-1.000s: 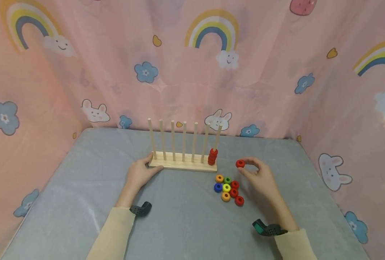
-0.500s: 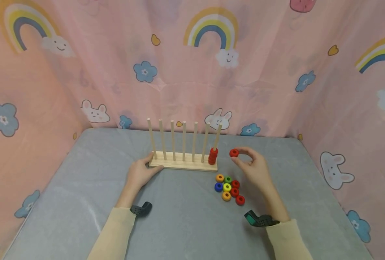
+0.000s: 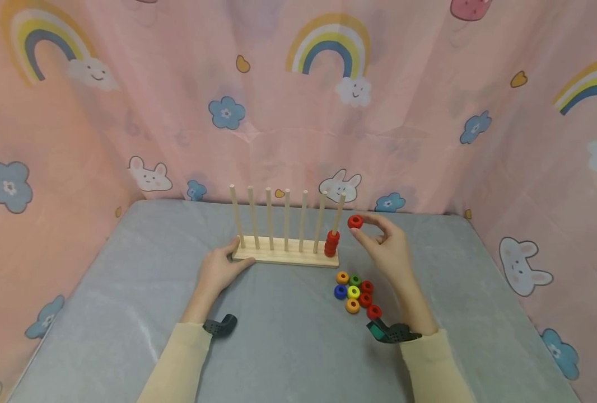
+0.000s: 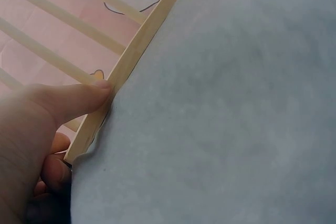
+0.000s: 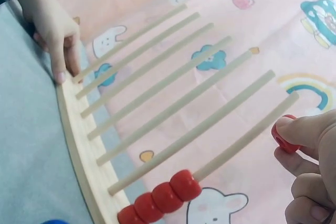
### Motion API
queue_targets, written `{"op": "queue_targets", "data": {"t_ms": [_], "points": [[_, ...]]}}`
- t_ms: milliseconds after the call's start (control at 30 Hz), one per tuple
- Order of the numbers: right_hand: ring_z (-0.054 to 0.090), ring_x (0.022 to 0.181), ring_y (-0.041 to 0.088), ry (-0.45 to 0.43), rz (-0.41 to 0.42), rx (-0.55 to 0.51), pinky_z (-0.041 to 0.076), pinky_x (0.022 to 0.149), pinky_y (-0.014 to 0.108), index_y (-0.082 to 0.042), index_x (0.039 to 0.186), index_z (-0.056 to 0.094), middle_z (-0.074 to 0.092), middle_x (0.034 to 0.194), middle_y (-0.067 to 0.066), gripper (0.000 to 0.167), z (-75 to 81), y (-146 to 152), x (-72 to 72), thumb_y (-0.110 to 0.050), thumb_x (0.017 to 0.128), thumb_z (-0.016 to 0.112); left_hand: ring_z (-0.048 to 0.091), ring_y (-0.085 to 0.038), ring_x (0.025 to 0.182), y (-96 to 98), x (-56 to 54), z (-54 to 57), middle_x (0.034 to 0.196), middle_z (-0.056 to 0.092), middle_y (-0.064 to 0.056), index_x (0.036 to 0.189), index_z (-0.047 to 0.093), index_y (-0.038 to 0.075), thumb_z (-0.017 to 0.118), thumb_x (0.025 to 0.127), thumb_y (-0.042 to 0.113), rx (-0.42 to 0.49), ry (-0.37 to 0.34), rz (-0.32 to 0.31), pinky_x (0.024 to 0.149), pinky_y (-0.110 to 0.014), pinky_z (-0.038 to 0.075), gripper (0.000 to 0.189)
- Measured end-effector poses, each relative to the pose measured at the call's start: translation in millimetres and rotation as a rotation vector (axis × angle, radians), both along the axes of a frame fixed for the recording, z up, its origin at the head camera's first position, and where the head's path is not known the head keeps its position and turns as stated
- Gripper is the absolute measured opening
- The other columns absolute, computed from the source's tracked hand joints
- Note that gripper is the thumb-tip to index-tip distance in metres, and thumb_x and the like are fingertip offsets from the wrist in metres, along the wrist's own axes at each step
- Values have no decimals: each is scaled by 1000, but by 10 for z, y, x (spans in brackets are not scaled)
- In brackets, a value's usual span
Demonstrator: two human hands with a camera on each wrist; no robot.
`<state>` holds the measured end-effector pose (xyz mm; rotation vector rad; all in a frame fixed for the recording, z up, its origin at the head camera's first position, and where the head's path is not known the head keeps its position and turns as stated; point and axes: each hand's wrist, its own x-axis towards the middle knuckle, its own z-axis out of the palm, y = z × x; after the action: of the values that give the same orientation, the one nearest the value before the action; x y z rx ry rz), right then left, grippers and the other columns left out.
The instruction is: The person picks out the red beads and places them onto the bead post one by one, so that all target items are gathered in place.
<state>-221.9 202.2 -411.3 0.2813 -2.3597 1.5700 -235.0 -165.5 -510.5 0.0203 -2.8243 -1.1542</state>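
Observation:
A wooden peg rack (image 3: 283, 254) with several upright pegs stands on the table. My left hand (image 3: 219, 271) grips the left end of its base, thumb on the front side and fingers behind, as the left wrist view shows. In my right hand (image 3: 390, 249), thumb and index finger pinch a red bead (image 3: 355, 221). This bead is up in the air, just right of the rightmost peg (image 5: 247, 136) and near its upper part. Lower on that peg sit several stacked red beads (image 3: 331, 244); the other pegs are bare.
Loose beads lie grouped in front of the rack's right end: orange (image 3: 342, 277), green (image 3: 355, 280), blue (image 3: 340, 291), yellow (image 3: 353, 292) and several red ones (image 3: 373, 311). A grey cloth covers the table (image 3: 278, 347). Behind hangs a pink printed curtain (image 3: 278, 145).
My right hand has moved left, away from me and upward with the red bead, from right of the loose beads to beside the rightmost peg. The left hand keeps its grip on the base.

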Motion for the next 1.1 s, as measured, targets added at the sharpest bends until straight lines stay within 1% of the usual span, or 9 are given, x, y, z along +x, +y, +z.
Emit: {"op": "queue_targets", "data": {"t_ms": [267, 433, 600, 733, 900, 1000, 1100], "points": [[32, 37, 11, 58, -9, -35, 28, 40, 23, -6, 134, 70, 69, 131, 14, 37, 116, -130, -77, -19, 100, 77, 57, -46, 137, 1, 5, 5, 153, 55, -20, 156, 51, 7, 83, 91, 47, -4, 1, 0, 103, -58, 53, 84], [29, 37, 10, 104, 2, -121, 26, 39, 23, -5, 134, 71, 69, 125, 10, 34, 222, -200, -117, -16, 101, 75, 56, -45, 138, -1, -5, 6, 153, 55, -20, 157, 50, 8, 83, 91, 47, -6, -1, -1, 105, -58, 52, 84], [28, 37, 10, 162, 10, -195, 26, 39, 21, -2, 133, 71, 69, 123, 3, 34, 307, -237, -168, -12, 101, 75, 57, -45, 137, -1, -7, -7, 153, 56, -19, 156, 51, 8, 84, 91, 47, -9, 7, -3, 105, -58, 52, 84], [26, 37, 8, 172, -18, -231, 26, 40, 19, -1, 133, 70, 70, 122, -1, 34, 367, -243, -193, -13, 101, 74, 58, -45, 136, -10, 1, -15, 151, 57, -20, 156, 51, 7, 84, 90, 47, -9, 9, -3, 104, -58, 52, 84], [27, 37, 9, 176, -83, -260, 26, 40, 19, -3, 132, 72, 71, 121, 2, 33, 371, -232, -167, -14, 100, 76, 58, -45, 137, -6, 3, -3, 152, 56, -19, 155, 52, 7, 84, 90, 48, -15, 7, 0, 105, -58, 52, 83], [28, 37, 9, 173, -93, -252, 26, 40, 19, -3, 133, 72, 70, 120, -2, 34, 333, -225, -153, -14, 101, 75, 59, -45, 135, -2, -6, -6, 151, 57, -18, 155, 53, 8, 84, 90, 48, -11, 6, 7, 103, -58, 53, 83], [31, 37, 8, 166, -99, -239, 27, 41, 19, -5, 134, 72, 70, 121, -7, 35, 306, -228, -154, -17, 101, 75, 58, -45, 136, -4, -16, -17, 152, 57, -18, 155, 53, 9, 84, 90, 48, -12, 7, 9, 103, -58, 53, 82]]}}
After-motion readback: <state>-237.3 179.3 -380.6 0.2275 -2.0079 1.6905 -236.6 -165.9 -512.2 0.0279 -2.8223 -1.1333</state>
